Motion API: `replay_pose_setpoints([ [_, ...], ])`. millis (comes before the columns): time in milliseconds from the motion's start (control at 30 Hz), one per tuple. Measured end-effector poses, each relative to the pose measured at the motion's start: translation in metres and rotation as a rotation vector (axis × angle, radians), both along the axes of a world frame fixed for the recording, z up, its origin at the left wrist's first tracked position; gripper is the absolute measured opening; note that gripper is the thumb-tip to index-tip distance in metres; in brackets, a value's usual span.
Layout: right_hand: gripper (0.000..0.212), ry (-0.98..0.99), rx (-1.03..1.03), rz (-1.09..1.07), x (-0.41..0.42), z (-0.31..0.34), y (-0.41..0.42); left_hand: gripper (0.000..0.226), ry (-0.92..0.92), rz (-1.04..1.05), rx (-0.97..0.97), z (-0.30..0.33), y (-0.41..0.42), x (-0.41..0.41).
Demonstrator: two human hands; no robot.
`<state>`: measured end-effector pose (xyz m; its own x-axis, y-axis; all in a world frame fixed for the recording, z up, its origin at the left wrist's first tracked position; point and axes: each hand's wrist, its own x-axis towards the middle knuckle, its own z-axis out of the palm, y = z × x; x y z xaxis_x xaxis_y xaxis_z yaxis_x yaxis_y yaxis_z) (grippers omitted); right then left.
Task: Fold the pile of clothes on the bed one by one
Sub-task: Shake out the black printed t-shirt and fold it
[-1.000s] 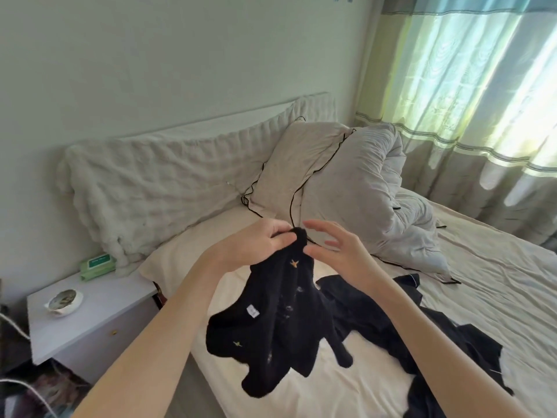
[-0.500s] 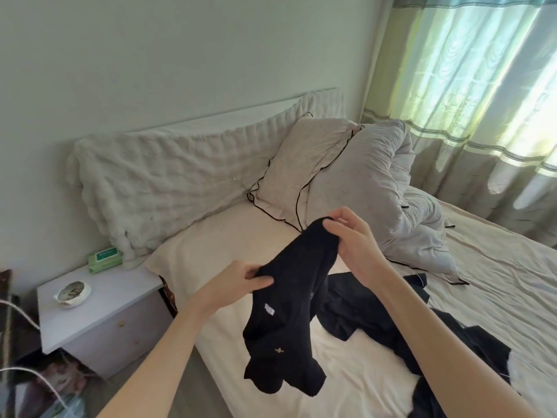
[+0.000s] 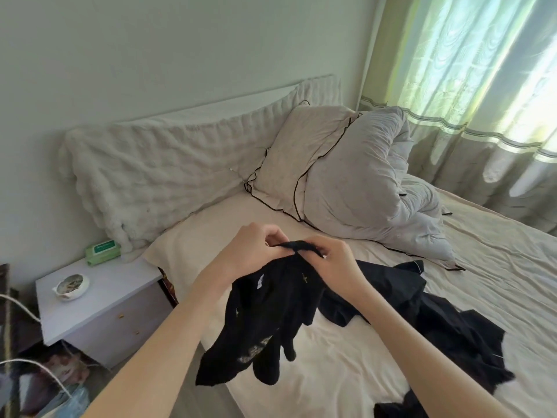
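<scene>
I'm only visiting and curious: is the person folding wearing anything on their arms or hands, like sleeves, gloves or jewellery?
No. Both forearms are bare as far as the picture shows, with no sleeve in view. The left hand and right hand have no gloves, and no rings, watch or bracelet can be seen.

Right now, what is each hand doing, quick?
Left hand: fingers curled, pinching the top edge of the black garment.
Right hand: also pinching that same top edge, close beside the left; the garment hangs below both.

Both hands (image 3: 297,260) now together again atop the black garment (image 3: 271,321).
</scene>
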<state>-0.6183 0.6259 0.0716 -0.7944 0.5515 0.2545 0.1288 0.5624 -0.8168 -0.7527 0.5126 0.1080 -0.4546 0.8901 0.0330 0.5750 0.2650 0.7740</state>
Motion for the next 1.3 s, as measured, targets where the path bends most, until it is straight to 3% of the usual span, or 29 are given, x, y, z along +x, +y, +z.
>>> replay_pose_setpoints([
  [100,0.029,0.044,-0.262,0.007,0.010,0.007,0.009,0.008,0.001,-0.071,-0.147,-0.019,-0.011,-0.006],
  [200,0.020,0.046,-0.545,-0.071,0.020,0.010,0.020,0.018,0.149,0.009,-0.234,-0.046,-0.029,-0.017],
  [267,0.013,-0.040,-0.413,-0.131,0.025,0.008,0.028,0.017,0.164,0.066,-0.211,-0.056,-0.039,-0.026],
  [333,0.023,-0.193,-0.153,-0.153,0.029,0.004,0.031,0.019,0.196,0.130,-0.191,-0.058,-0.046,-0.035],
  [400,0.024,-0.255,-0.034,-0.176,0.032,-0.002,0.031,0.024,0.240,0.195,-0.166,-0.057,-0.049,-0.041],
  [533,0.011,-0.199,-0.055,-0.214,0.047,-0.015,0.036,0.031,0.106,0.261,-0.133,-0.063,-0.060,-0.038],
  [733,0.026,-0.284,-0.034,-0.150,0.093,-0.023,0.033,0.023,-0.190,0.136,-0.190,-0.072,-0.085,-0.007],
  [833,0.029,-0.291,-0.051,-0.089,0.122,-0.030,0.025,0.003,-0.383,0.002,-0.237,-0.072,-0.103,0.015],
  [900,0.039,-0.292,-0.080,-0.071,0.135,-0.032,0.019,0.017,-0.472,-0.079,-0.257,-0.068,-0.113,0.021],
  [1000,0.039,-0.331,-0.265,-0.035,0.148,-0.028,0.017,0.047,-0.445,-0.129,-0.308,-0.066,-0.118,0.016],
  [1133,0.060,-0.437,-0.596,0.226,0.166,-0.009,0.035,0.023,-0.373,-0.110,-0.189,-0.056,-0.113,0.010],
  [1233,0.045,-0.425,-0.677,0.326,0.166,0.002,0.050,0.020,-0.322,-0.007,-0.110,-0.061,-0.106,0.009],
  [1300,0.025,-0.370,-0.621,0.240,0.154,0.001,0.059,0.022,-0.260,0.104,-0.094,-0.074,-0.101,0.007],
])
